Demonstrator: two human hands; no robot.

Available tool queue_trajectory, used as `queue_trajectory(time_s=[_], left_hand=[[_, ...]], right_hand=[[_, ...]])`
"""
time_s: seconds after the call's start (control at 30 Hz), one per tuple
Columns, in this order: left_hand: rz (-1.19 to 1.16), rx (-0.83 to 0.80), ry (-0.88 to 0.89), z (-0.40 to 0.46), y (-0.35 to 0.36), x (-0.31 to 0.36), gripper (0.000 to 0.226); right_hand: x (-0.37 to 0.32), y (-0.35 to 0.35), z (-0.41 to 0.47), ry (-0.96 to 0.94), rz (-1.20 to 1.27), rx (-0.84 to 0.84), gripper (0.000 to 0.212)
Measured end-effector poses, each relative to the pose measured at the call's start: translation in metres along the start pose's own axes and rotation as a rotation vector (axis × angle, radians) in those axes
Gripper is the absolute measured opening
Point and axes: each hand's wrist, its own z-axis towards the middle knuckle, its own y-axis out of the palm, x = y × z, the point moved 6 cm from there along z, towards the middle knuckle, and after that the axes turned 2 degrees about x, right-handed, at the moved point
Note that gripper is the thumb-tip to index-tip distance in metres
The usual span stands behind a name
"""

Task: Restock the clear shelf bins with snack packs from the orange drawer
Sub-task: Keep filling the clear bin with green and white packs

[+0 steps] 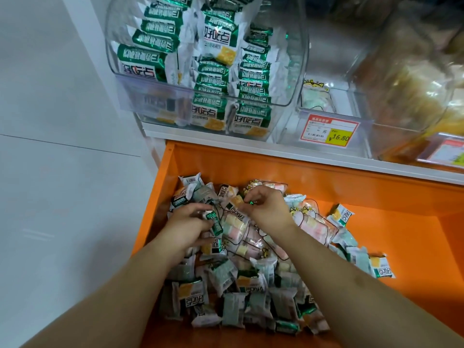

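Orange drawer [326, 187] heaped with snack packs; inside it left hand [187, 226] grips green pack [214, 222], right hand [266, 209] fingers pinch another pack [237, 209]

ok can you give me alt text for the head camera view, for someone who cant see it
Both hands reach into an open orange drawer heaped with snack packs: the left hand grips green-and-white packs, the right hand pinches another. Above, one clear bin is full of green packs, and the next bin is nearly empty.
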Motion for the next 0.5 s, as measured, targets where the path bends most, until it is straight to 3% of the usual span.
queue_trajectory(time_s=[0.13,0.23,0.33,0.4,0.5], left_hand=[[-0.182,-0.060,-0.024,-0.019,0.012,0.016,0.042],[-0.266,-0.121,-0.002,-0.037,0.020,0.035,0.041],[-0.168,-0.279,0.047,-0.068,0.027,0.059,0.031],[-0.124,-0.287,0.080,-0.085,0.024,0.076,0.030],[-0.043,-0.279,0.132,-0.119,0.021,0.103,0.025]], right_hand=[[-0.018,-0.009,-0.022,0.042,0.122,-0.076,0.034],[-0.044,-0.022,-0.036,-0.009,0.122,-0.109,0.030],[-0.080,-0.042,-0.057,-0.070,0.042,-0.164,0.037],[-0.105,-0.056,-0.078,-0.114,-0.007,-0.219,0.048],[-0.137,-0.080,-0.112,-0.172,-0.054,-0.262,0.035]])
